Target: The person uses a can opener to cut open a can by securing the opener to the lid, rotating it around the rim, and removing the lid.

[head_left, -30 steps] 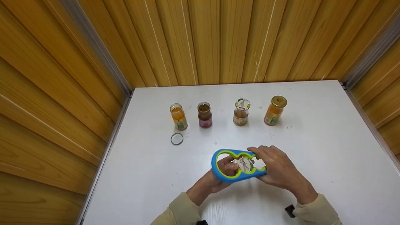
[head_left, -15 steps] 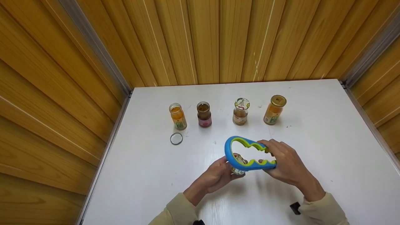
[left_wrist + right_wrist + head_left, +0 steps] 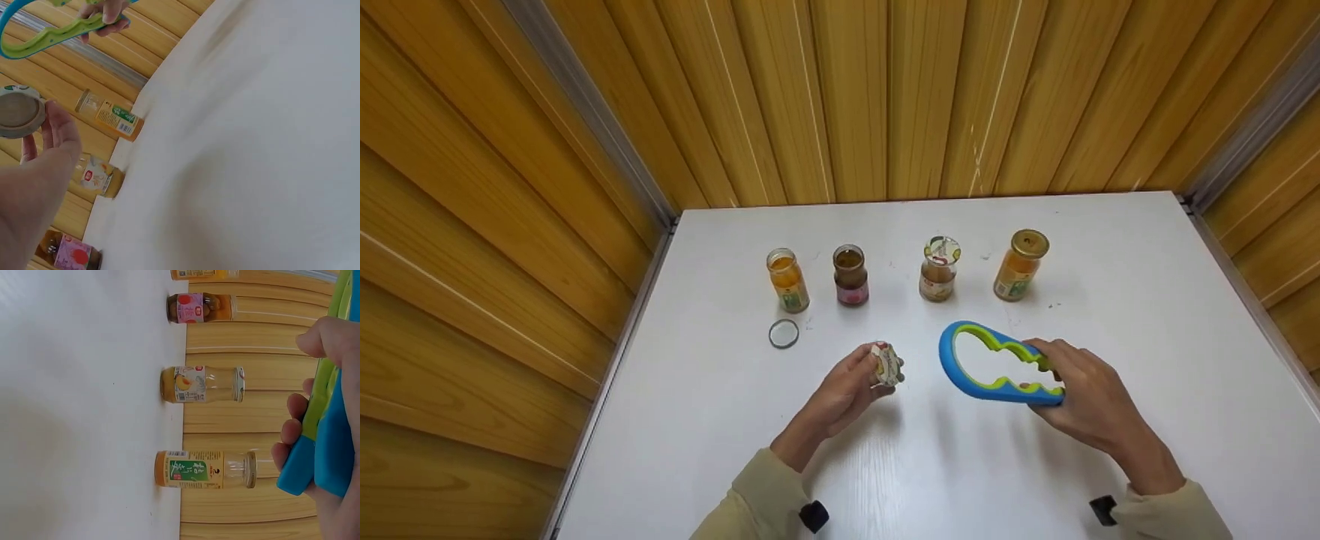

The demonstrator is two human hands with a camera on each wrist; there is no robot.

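Observation:
My left hand (image 3: 840, 391) pinches a patterned white jar lid (image 3: 887, 365) above the table, with the lid's round grey underside facing the left wrist camera. My right hand (image 3: 1084, 394) grips the handle end of a blue and lime-green jar opener (image 3: 952, 365), its looped end pointing left and nothing inside the loop. Lid and opener are apart. In the right wrist view, fingers curl around the opener's two handles (image 3: 334, 450). Behind the hands stand an uncapped orange jar (image 3: 790, 289) and an uncapped dark jar with a pink label (image 3: 852, 289).
Farther right stand a jar with a patterned lid (image 3: 937, 281) and an orange jar with a gold lid (image 3: 1017, 274). A loose lid (image 3: 784, 334) lies before the left orange jar. The white table (image 3: 697, 420) meets wood-panelled walls (image 3: 855, 105).
The opener has come off from around the lid and moved right with my right hand. My left hand has moved left and away with the lid. The jars stay put.

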